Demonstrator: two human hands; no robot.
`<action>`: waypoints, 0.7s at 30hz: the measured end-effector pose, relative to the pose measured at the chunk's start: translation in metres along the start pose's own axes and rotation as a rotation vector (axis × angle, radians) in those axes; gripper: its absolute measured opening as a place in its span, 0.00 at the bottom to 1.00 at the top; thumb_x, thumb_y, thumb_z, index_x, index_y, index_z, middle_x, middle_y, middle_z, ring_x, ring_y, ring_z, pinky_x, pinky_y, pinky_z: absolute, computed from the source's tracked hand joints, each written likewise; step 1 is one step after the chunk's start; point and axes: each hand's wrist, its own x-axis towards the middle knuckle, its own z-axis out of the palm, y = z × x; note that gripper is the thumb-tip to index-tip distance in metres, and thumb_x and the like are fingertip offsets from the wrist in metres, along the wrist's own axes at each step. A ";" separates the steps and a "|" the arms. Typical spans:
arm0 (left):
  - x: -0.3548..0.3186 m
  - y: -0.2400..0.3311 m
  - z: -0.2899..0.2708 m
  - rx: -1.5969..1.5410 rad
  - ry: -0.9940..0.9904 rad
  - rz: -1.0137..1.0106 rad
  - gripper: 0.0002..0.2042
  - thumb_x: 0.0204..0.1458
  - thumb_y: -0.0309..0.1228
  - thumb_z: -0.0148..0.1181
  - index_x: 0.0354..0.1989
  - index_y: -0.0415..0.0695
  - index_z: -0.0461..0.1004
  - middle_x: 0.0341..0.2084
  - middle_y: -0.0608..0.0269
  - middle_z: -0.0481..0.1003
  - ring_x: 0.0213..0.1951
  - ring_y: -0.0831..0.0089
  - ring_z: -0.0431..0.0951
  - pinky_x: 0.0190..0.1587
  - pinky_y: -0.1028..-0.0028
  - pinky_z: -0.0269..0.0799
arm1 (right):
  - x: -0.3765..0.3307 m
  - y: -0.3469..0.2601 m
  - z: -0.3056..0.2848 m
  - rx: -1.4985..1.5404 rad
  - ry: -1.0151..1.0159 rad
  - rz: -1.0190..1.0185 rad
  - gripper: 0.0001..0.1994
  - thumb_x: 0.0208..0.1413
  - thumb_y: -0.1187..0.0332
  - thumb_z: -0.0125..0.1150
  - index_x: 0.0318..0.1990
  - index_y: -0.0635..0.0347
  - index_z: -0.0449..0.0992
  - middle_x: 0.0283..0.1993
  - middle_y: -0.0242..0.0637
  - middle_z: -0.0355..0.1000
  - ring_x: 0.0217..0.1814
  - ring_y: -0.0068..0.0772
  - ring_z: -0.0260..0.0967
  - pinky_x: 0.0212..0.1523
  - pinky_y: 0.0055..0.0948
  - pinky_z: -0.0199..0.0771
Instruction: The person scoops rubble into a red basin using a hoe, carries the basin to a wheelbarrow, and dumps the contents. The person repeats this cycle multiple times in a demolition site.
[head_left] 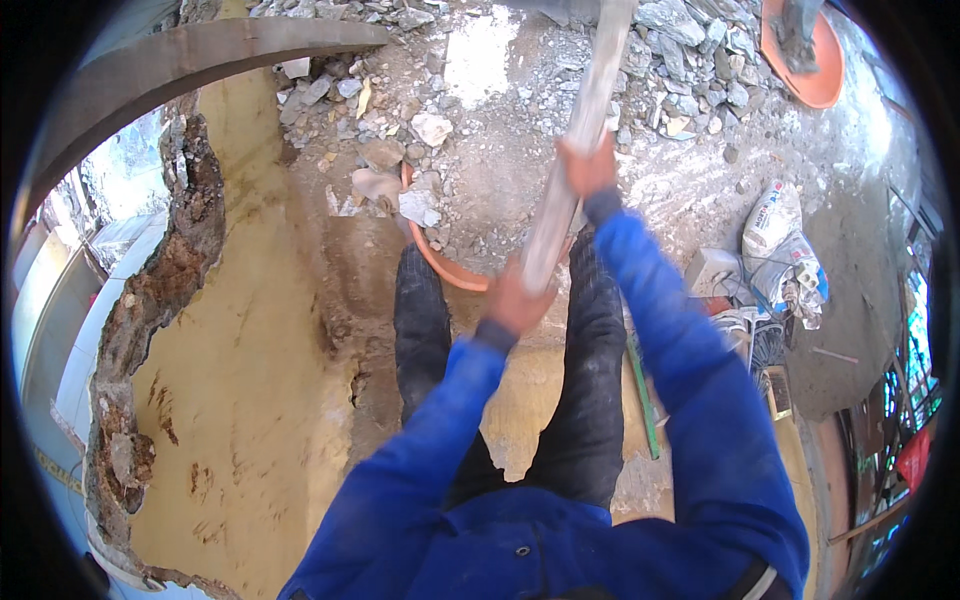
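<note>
Both my hands grip a long, pale wooden tool handle (pixel 552 222) that slants up and away from me. My left hand (pixel 517 303) is closed around its near end, between my knees. Farther up the shaft, my right hand (pixel 590 168) is wrapped around it, slightly blurred. The handle's far end runs to the top edge, where a dark, smeared shape shows; the tool's head cannot be made out. Below and left of the handle, an orange basin (pixel 447 268) with grey rubble in it sits between my legs, its near rim showing.
Broken grey stones (pixel 690 60) are heaped at the far right. Another orange basin (pixel 822 62) stands beyond, with something grey in it. White sacks (pixel 775 235) and a green strip (pixel 642 395) lie on the right. A broken wall edge (pixel 185 230) runs along the left, under a curved beam (pixel 220 48).
</note>
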 end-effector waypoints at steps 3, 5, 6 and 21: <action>0.095 0.034 0.026 -0.008 0.028 0.096 0.31 0.36 0.41 0.62 0.45 0.34 0.61 0.32 0.36 0.71 0.38 0.45 0.72 0.41 0.60 0.69 | 0.107 -0.035 -0.010 -0.193 0.052 -0.185 0.45 0.40 0.59 0.64 0.62 0.62 0.41 0.51 0.54 0.63 0.53 0.48 0.63 0.53 0.35 0.62; 0.106 0.078 0.030 -0.166 -0.028 -0.079 0.32 0.35 0.42 0.63 0.46 0.32 0.61 0.35 0.36 0.70 0.40 0.48 0.72 0.43 0.63 0.68 | 0.133 -0.039 -0.021 -0.396 0.032 -0.113 0.46 0.41 0.57 0.64 0.62 0.65 0.39 0.54 0.56 0.60 0.55 0.48 0.61 0.56 0.32 0.59; 0.101 0.090 0.034 -0.182 -0.089 -0.151 0.34 0.35 0.42 0.63 0.47 0.30 0.60 0.38 0.36 0.69 0.42 0.50 0.71 0.45 0.65 0.67 | 0.139 -0.030 -0.028 -0.484 -0.005 -0.071 0.48 0.41 0.57 0.63 0.63 0.64 0.37 0.55 0.57 0.59 0.56 0.48 0.60 0.56 0.31 0.59; -0.154 -0.049 -0.046 0.107 -0.258 -0.387 0.32 0.34 0.42 0.65 0.48 0.38 0.62 0.38 0.41 0.71 0.42 0.48 0.71 0.43 0.60 0.67 | -0.183 0.049 0.042 -0.055 -0.244 0.441 0.48 0.42 0.61 0.60 0.64 0.59 0.30 0.60 0.56 0.52 0.58 0.51 0.57 0.55 0.36 0.58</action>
